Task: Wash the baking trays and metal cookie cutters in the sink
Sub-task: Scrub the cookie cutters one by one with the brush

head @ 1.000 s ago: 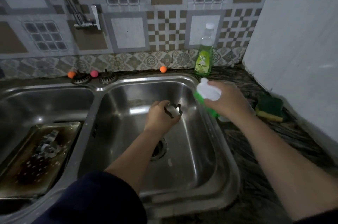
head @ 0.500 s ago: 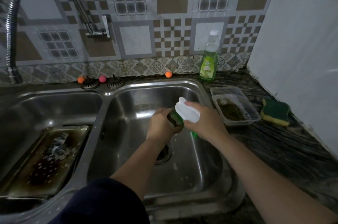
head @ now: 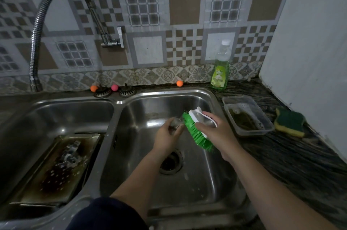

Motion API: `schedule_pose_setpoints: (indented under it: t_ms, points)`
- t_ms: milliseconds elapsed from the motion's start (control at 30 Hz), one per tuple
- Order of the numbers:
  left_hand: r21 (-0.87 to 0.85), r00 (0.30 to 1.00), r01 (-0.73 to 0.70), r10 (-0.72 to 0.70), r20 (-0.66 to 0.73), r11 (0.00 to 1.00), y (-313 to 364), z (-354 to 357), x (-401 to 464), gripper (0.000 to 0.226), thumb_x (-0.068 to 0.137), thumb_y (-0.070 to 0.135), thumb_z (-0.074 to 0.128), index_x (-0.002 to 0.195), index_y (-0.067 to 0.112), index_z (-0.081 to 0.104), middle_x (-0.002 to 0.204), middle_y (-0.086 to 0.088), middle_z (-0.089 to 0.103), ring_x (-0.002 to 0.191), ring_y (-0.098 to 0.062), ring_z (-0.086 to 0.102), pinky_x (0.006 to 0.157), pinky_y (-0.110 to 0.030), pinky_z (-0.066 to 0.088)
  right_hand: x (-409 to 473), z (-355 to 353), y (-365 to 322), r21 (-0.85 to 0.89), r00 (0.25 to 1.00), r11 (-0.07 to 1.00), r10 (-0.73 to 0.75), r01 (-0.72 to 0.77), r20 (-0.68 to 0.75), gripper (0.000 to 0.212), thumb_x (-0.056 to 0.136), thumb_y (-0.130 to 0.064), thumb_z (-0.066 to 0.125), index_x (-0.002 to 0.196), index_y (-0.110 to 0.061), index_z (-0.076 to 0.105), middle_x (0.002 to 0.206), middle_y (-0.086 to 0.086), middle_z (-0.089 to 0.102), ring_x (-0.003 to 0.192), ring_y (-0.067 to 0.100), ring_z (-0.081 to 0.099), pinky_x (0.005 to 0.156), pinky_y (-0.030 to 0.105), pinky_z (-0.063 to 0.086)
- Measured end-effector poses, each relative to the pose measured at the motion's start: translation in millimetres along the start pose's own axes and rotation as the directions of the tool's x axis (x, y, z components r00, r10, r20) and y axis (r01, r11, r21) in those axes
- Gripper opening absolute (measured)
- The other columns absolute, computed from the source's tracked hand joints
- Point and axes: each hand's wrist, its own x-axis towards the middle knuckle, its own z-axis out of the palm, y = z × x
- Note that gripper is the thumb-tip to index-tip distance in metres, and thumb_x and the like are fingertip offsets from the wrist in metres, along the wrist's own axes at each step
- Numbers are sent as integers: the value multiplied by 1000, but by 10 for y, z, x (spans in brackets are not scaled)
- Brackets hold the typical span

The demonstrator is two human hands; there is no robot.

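Over the right sink basin point(head: 221, 179) my left hand point(head: 166, 136) grips a small metal cookie cutter point(head: 175, 123), mostly hidden by my fingers. My right hand point(head: 216, 132) holds a scrub brush point(head: 197, 132) with a white handle and green bristles; the bristles touch the cutter. In the left basin point(head: 56, 113) a burnt, dirty baking tray point(head: 37, 186) leans, with several metal cookie cutters point(head: 70, 154) lying on it.
A flexible tap point(head: 37, 30) arcs over the left basin. Green dish-soap bottle point(head: 220, 68), a clear plastic container point(head: 262, 126) with murky liquid and a green-yellow sponge point(head: 290, 123) sit on the dark counter at right. Two strainers and small coloured balls line the sink's back edge.
My right hand brought the brush from the right rim over to the cutter in my left hand and turned it, bristles against the cutter. The camera tilted up, showing the tap.
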Motion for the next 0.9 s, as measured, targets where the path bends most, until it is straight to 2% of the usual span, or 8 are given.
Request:
schedule_pose_setpoints:
  t_ms: [167,333,400,500,633,733,800,900]
  points:
    - [-29,994,-11,14,110,1000,38,-2,-32,43,91,37,61,129,19,55,101,6,62,88,-2,57,66,-2,40,21,8,-63,182,998,982,63,-58,-21,47,84,-24,71,129,-28,58,121,-1,56,89,7,58,61,22,48]
    - [-228,973,136,-86,216,964,159,13,-54,24,101,36,39,118,26,54,107,1,63,104,-15,61,77,-22,45,35,44,-118,269,993,957,115,-110,-5,43,83,-25,72,124,-29,60,127,3,58,100,17,62,80,35,54]
    - [-394,954,280,-209,214,876,182,-39,-5,33,101,39,34,112,18,56,105,-3,65,97,-16,63,75,-27,46,-19,9,-111,179,998,982,67,-64,-11,45,83,-26,72,126,-31,59,125,2,59,96,13,61,67,25,51]
    - [-622,905,423,-278,321,659,251,-115,12,37,102,39,35,90,15,61,87,-5,62,74,-13,58,65,-26,46,-173,52,-106,-138,990,982,-125,132,60,54,84,-30,70,134,-37,52,123,-7,55,94,9,58,57,14,46]
    - [-712,887,462,-271,375,529,354,-105,-43,38,102,37,37,108,9,63,93,-8,70,82,-16,65,84,-30,50,-199,232,-181,-364,955,889,-296,278,6,58,81,-31,70,135,-38,50,126,-5,59,100,8,53,77,22,49]
    - [-784,877,469,-314,362,407,359,-235,-14,43,102,38,36,110,3,59,99,-16,67,91,-24,64,87,-36,49,-226,309,-221,-440,936,827,-329,350,125,61,79,-31,71,136,-36,50,126,-3,61,105,15,59,86,29,52]
    - [-798,880,462,-312,358,388,340,-338,-17,43,102,39,35,108,3,59,99,-16,69,93,-25,65,81,-35,51,-238,344,-258,-481,925,790,-337,380,177,61,78,-32,70,135,-38,50,123,-3,63,103,16,60,84,27,50]
    - [-793,903,422,-282,325,439,326,-401,-44,37,102,36,36,96,10,61,80,-6,73,77,-15,69,72,-29,52,-159,432,-295,-475,924,799,-370,368,93,60,77,-31,71,134,-36,52,119,0,65,103,18,60,83,26,49]
